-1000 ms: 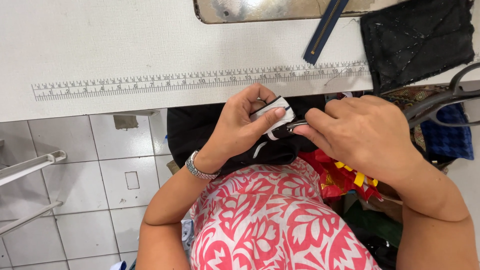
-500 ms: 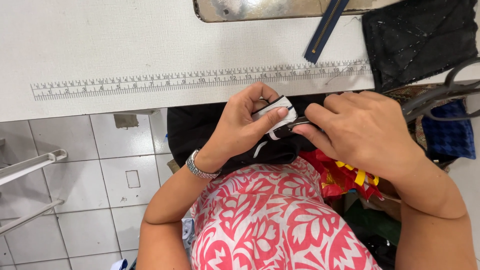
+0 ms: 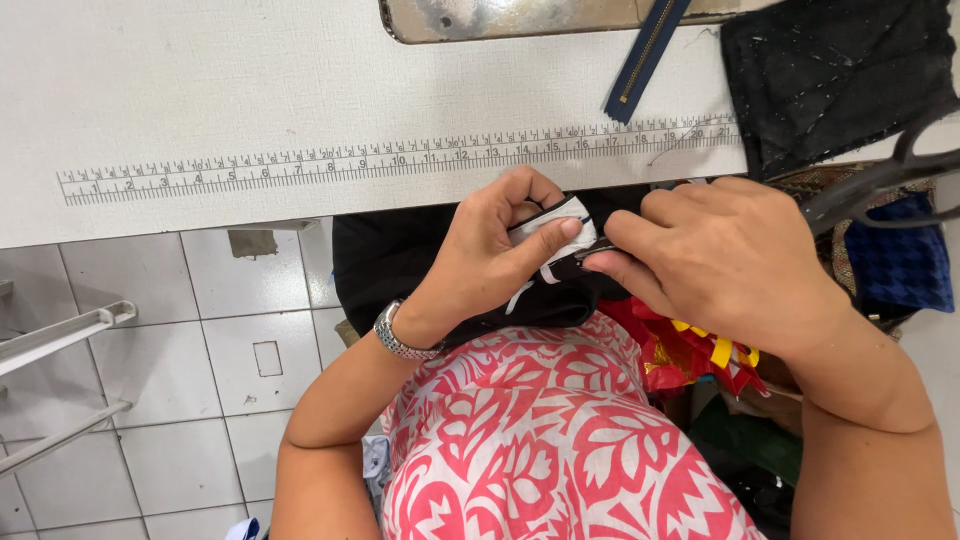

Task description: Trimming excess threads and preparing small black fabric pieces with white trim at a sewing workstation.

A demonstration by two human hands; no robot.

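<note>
Head view: both hands' fingers pinch a white-edged black fabric piece (image 3: 560, 235) below the ruler-marked table (image 3: 200, 100), scissors (image 3: 880, 180) alongside.

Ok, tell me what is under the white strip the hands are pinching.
Black fabric lies under the white strip, draped over the lap. The left hand and right hand cover the rest.

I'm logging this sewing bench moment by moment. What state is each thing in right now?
left hand: pinching the white strip.
right hand: fingertips gripping the black fabric's edge.
white strip: folded under the left thumb.
black fabric: bunched on the lap.
blue zipper: closed, flat on the table.
scissors: lying unheld.
</note>
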